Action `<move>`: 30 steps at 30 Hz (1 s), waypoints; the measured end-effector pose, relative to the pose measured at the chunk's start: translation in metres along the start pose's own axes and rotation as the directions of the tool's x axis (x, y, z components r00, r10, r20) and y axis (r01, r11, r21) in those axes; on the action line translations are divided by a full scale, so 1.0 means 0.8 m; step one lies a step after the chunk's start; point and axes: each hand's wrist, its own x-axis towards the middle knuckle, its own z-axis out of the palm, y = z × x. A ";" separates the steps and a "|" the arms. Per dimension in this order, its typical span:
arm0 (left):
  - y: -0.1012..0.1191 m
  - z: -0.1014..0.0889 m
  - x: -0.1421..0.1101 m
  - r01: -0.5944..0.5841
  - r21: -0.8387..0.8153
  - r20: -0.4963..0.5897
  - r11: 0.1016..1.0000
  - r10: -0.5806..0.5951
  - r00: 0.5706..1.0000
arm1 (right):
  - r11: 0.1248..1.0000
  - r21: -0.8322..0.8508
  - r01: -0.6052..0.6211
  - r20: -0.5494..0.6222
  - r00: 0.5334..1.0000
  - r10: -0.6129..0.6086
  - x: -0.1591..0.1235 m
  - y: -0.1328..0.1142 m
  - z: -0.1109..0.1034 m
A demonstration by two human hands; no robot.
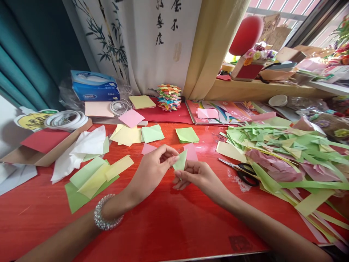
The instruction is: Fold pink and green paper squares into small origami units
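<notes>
A small folded piece of light green paper (180, 161) is held up over the red table between my two hands. My left hand (152, 171) pinches its upper left edge between thumb and fingers. Lower down on the right side, the thumb and fingers of my right hand (199, 176) grip the same paper. Just behind them lie pink paper pieces (192, 151) and a stack of green paper squares (187, 135). Scissors with black handles (247, 174) rest to the right of my right hand.
A heap of folded green pieces and paper strips (289, 145) covers the right side. Left are loose green and yellow sheets (92, 178), white tissue (81, 149) and a cardboard tray (46, 158). Behind stand a blue tissue box (95, 87) and a colourful folded-paper model (169, 97).
</notes>
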 end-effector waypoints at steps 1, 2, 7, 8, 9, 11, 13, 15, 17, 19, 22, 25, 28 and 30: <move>0.001 -0.001 0.000 -0.008 0.006 0.015 1.000 0.008 1.000 | 1.000 -0.007 0.026 0.001 1.000 -0.026 0.000 -0.001 -0.001; 0.002 -0.002 0.000 -0.019 0.017 0.032 1.000 0.019 0.999 | 0.998 -0.016 0.062 -0.014 0.998 -0.062 0.000 -0.003 -0.003; 0.001 -0.001 -0.001 -0.030 0.045 0.048 0.999 0.028 0.998 | 0.979 -0.019 0.204 -0.178 0.963 -0.204 0.001 -0.007 -0.010; 0.000 0.000 -0.001 -0.016 0.030 0.029 0.999 0.015 0.999 | 0.975 -0.002 0.223 -0.203 0.954 -0.219 0.001 -0.006 -0.010; -0.001 0.001 0.000 0.000 0.010 0.011 1.000 0.000 1.000 | 0.970 0.015 0.241 -0.222 0.947 -0.232 0.001 -0.005 -0.010; -0.001 0.003 0.000 0.025 -0.020 -0.004 1.000 -0.025 1.000 | 0.965 0.034 0.259 -0.237 0.940 -0.244 0.000 -0.004 -0.010; 0.001 0.003 0.000 0.030 -0.017 0.001 0.999 -0.030 1.000 | 0.968 0.020 0.249 -0.219 0.946 -0.238 0.000 -0.006 -0.012; 0.003 0.002 -0.001 0.010 0.001 0.011 1.000 -0.010 1.000 | 0.974 -0.016 0.226 -0.169 0.960 -0.225 -0.001 -0.009 -0.013; 0.003 0.003 -0.002 -0.018 0.016 0.012 1.000 0.018 1.000 | 0.978 -0.052 0.204 -0.136 0.968 -0.209 -0.001 -0.012 -0.014; 0.001 0.004 -0.003 -0.019 0.022 -0.015 1.000 0.019 1.000 | 0.977 -0.065 0.203 -0.147 0.966 -0.210 -0.001 -0.012 -0.013; -0.001 0.004 -0.004 0.015 0.029 -0.034 0.999 -0.014 0.999 | 0.969 -0.052 0.242 -0.197 0.949 -0.247 -0.001 -0.009 -0.012; -0.001 0.004 -0.003 0.011 0.034 0.016 0.999 -0.012 1.000 | 0.966 -0.048 0.254 -0.166 0.952 -0.258 0.000 -0.005 -0.011; -0.002 0.004 -0.003 -0.006 0.017 0.010 1.000 0.006 1.000 | 0.957 -0.071 0.280 -0.153 0.945 -0.288 0.000 -0.004 -0.012; -0.005 0.005 -0.003 -0.031 0.010 -0.033 0.999 0.031 0.999 | 0.951 -0.072 0.300 -0.180 0.934 -0.308 0.000 -0.004 -0.013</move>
